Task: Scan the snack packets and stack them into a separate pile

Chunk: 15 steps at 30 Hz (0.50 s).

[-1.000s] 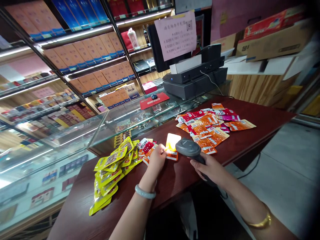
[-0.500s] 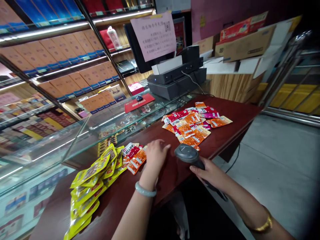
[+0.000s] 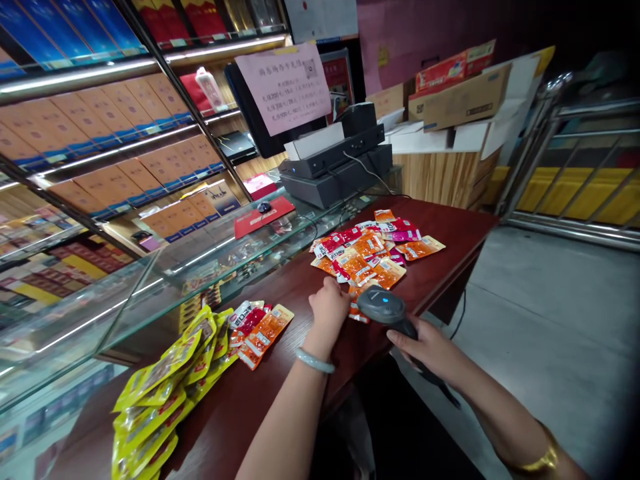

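Observation:
My right hand (image 3: 425, 347) grips the handle of a grey barcode scanner (image 3: 384, 305), held just above the dark red counter (image 3: 450, 267). My left hand (image 3: 329, 307) rests on the counter with its fingers curled at the near edge of a pile of orange, red and pink snack packets (image 3: 373, 250), touching the closest orange packet. Whether the fingers have closed on that packet is hidden. To the left lie a few red and orange packets (image 3: 260, 327) and a heap of yellow packets (image 3: 165, 380).
A glass display case (image 3: 150, 280) runs along the counter's far side, with shelves of boxed goods (image 3: 110, 133) behind. A cash register and monitor with a pink notice (image 3: 330, 160) stand at the back. Cardboard boxes (image 3: 460, 93) sit right of it. Metal railings (image 3: 575, 167) border the grey floor.
My left hand laid the orange packet it held to the scanner down among the packets on the left, then moved right to the big pile. The scanner stayed in my right hand.

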Each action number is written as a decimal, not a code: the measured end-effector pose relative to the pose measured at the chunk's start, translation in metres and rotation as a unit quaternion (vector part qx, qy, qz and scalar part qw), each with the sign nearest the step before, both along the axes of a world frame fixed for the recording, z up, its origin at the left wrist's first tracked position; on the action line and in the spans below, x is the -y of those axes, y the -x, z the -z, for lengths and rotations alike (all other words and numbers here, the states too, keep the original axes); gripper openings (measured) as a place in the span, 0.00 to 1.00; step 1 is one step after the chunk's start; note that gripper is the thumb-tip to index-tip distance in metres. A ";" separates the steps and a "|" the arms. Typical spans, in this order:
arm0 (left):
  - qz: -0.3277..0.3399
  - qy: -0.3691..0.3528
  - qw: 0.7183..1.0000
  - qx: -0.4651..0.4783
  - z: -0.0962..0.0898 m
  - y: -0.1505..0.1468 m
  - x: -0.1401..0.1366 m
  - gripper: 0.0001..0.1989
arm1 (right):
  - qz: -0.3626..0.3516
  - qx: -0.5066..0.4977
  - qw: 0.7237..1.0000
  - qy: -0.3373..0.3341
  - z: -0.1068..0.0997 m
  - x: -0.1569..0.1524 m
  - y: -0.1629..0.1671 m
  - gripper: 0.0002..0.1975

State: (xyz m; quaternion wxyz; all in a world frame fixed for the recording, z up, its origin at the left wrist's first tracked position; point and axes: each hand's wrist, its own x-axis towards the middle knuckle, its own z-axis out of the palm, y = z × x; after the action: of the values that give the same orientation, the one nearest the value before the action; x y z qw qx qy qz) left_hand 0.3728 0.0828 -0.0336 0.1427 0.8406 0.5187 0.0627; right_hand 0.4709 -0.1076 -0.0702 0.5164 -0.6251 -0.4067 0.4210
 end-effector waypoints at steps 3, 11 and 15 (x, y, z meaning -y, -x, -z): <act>-0.010 0.006 0.999 0.039 -0.003 0.019 0.000 0.17 | -0.021 -0.017 1.000 -0.009 -0.002 -0.006 0.005 0.21; 0.062 -0.103 0.991 -0.057 0.010 0.023 0.041 0.24 | -0.007 -0.050 0.998 -0.034 0.001 -0.016 0.012 0.20; 0.077 -0.096 0.990 -0.066 0.010 0.026 0.040 0.34 | 0.003 -0.050 0.998 -0.028 0.000 -0.012 0.009 0.20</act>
State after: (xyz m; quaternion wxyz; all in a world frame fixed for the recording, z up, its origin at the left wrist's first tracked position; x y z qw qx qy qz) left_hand 0.3467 0.0432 -0.0431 0.0314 0.8901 0.4524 0.0456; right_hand 0.4618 -0.0955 -0.0702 0.5544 -0.5897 -0.3899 0.4392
